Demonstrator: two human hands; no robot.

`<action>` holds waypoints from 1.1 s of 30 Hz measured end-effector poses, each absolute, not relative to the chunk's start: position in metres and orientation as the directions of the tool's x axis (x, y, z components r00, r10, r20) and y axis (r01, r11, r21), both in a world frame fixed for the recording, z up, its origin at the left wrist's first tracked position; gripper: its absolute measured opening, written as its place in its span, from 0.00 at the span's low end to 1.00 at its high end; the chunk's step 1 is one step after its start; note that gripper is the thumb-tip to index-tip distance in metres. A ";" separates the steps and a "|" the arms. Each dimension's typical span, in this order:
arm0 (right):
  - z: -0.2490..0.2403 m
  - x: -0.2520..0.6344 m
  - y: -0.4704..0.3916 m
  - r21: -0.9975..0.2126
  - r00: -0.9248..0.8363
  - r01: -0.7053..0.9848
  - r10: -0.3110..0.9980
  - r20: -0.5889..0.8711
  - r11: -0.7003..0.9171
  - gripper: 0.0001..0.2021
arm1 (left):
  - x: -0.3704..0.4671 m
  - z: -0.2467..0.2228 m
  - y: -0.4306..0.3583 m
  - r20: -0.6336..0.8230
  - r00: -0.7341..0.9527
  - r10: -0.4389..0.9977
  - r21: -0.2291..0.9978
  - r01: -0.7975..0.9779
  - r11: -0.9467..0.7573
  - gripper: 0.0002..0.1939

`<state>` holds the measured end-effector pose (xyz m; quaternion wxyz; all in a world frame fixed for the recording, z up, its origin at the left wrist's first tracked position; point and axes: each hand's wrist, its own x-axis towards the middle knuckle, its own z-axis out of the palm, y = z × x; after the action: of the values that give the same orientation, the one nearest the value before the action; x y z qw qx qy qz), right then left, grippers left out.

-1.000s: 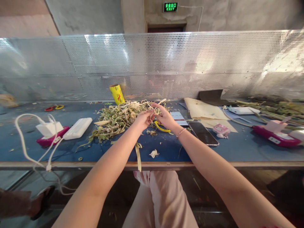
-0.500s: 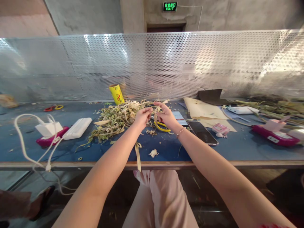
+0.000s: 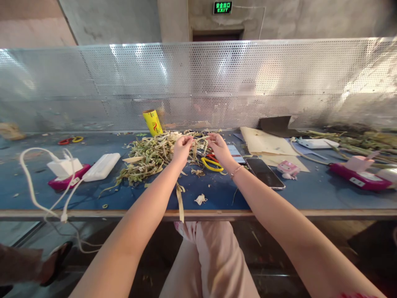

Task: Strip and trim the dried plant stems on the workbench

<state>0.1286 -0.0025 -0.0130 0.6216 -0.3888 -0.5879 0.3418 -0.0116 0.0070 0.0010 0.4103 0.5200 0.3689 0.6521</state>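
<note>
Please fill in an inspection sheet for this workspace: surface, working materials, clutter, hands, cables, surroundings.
Surface: blue tabletop, scattered with plant scraps.
Working materials: heap of dried plant matter, mostly left of the hands.
Clutter: red-and-yellow-handled scissors, yellow tube, dark-screened phone, pink figurine.
Hands: left hand at the heap's right side; right hand beside it, fingers bent. A pale strip appears to run between them; each hand's grip is too small to judge.
Cables: white cable on the left, hanging over the front edge.
Surroundings: perforated metal screen behind, lit exit sign above; another person's foot lower left.
</note>
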 end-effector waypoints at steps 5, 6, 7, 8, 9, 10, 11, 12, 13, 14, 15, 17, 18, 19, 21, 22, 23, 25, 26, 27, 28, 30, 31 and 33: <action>-0.015 0.131 0.001 -0.791 0.103 0.221 0.793 0.600 0.570 0.13 | -0.013 -0.003 0.009 0.546 0.001 0.838 0.826 0.169 -0.538 0.05; -0.014 0.131 -0.001 -0.754 0.094 0.271 0.763 0.640 0.599 0.13 | -0.013 -0.003 0.008 0.562 0.028 0.827 0.802 0.227 -0.552 0.06; -0.013 0.131 -0.002 -0.713 0.076 0.314 0.732 0.677 0.627 0.13 | -0.012 -0.003 0.008 0.572 0.054 0.818 0.779 0.276 -0.563 0.08; -0.012 0.130 -0.004 -0.672 0.048 0.347 0.704 0.709 0.654 0.13 | -0.012 -0.003 0.007 0.582 0.077 0.810 0.756 0.318 -0.573 0.09; -0.011 0.130 -0.007 -0.635 0.010 0.366 0.680 0.733 0.680 0.13 | -0.011 -0.003 0.006 0.594 0.094 0.799 0.730 0.354 -0.585 0.09; -0.011 0.129 -0.009 -0.602 -0.034 0.374 0.659 0.751 0.705 0.14 | -0.011 -0.003 0.006 0.611 0.109 0.784 0.702 0.384 -0.600 0.09; -0.010 0.128 -0.011 -0.570 -0.088 0.375 0.640 0.763 0.731 0.15 | -0.011 -0.003 0.005 0.630 0.124 0.767 0.671 0.411 -0.617 0.08; -0.010 0.127 -0.013 -0.539 -0.147 0.373 0.621 0.770 0.756 0.16 | -0.011 -0.003 0.005 0.651 0.135 0.747 0.640 0.433 -0.635 0.06; -0.010 0.126 -0.015 -0.509 -0.202 0.368 0.601 0.773 0.778 0.18 | -0.012 -0.004 0.005 0.673 0.141 0.726 0.610 0.448 -0.653 0.05; -0.011 0.125 -0.016 -0.483 -0.251 0.362 0.582 0.774 0.797 0.21 | -0.012 -0.004 0.005 0.696 0.141 0.704 0.585 0.457 -0.670 0.03; -0.011 0.125 -0.017 -0.459 -0.283 0.360 0.564 0.776 0.812 0.25 | -0.013 -0.004 0.006 0.717 0.135 0.684 0.565 0.463 -0.683 0.03; -0.012 0.124 -0.017 -0.428 -0.297 0.370 0.542 0.786 0.824 0.32 | -0.014 -0.003 0.006 0.746 0.111 0.657 0.545 0.464 -0.698 0.05; -0.013 0.124 -0.017 -0.424 -0.287 0.379 0.540 0.791 0.822 0.34 | -0.015 -0.003 0.007 0.751 0.098 0.653 0.548 0.460 -0.699 0.06; -0.014 0.124 -0.016 -0.426 -0.272 0.389 0.544 0.794 0.817 0.36 | -0.015 -0.003 0.007 0.751 0.087 0.654 0.556 0.452 -0.698 0.08; -0.016 0.124 -0.014 -0.441 -0.237 0.409 0.560 0.794 0.799 0.38 | -0.016 -0.003 0.009 0.745 0.076 0.663 0.579 0.422 -0.698 0.09; -0.017 0.124 -0.012 -0.453 -0.218 0.417 0.571 0.791 0.788 0.39 | -0.016 -0.003 0.009 0.742 0.073 0.667 0.590 0.402 -0.700 0.09; -0.019 0.124 -0.010 -0.467 -0.198 0.423 0.582 0.789 0.777 0.40 | -0.016 -0.003 0.009 0.738 0.072 0.671 0.601 0.382 -0.702 0.10; -0.022 0.125 -0.005 -0.492 -0.154 0.431 0.599 0.786 0.757 0.39 | -0.015 -0.004 0.010 0.716 0.070 0.694 0.636 0.345 -0.691 0.11; -0.024 0.125 -0.003 -0.501 -0.131 0.433 0.602 0.788 0.749 0.37 | -0.014 -0.004 0.010 0.690 0.069 0.720 0.666 0.328 -0.670 0.11; -0.025 0.126 -0.001 -0.504 -0.113 0.437 0.602 0.791 0.745 0.34 | -0.014 -0.004 0.009 0.653 0.066 0.754 0.707 0.305 -0.638 0.11; -0.026 0.126 0.000 -0.502 -0.104 0.444 0.599 0.794 0.742 0.30 | -0.013 -0.004 0.008 0.609 0.059 0.791 0.752 0.273 -0.600 0.12; -0.027 0.126 0.002 -0.488 -0.110 0.462 0.593 0.797 0.741 0.24 | -0.010 -0.003 0.006 0.518 0.039 0.854 0.839 0.172 -0.517 0.12; -0.027 0.126 0.002 -0.479 -0.124 0.470 0.593 0.796 0.741 0.22 | -0.009 -0.003 0.005 0.479 0.030 0.877 0.871 0.106 -0.480 0.12; -0.026 0.126 0.001 -0.467 -0.153 0.479 0.594 0.789 0.744 0.20 | -0.006 -0.002 0.002 0.430 0.029 0.903 0.903 -0.029 -0.429 0.11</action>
<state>0.1259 0.0010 -0.0256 0.5459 -0.3541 -0.7575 0.0529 -0.0063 0.0021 -0.0016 0.3919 0.6008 0.3633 0.5946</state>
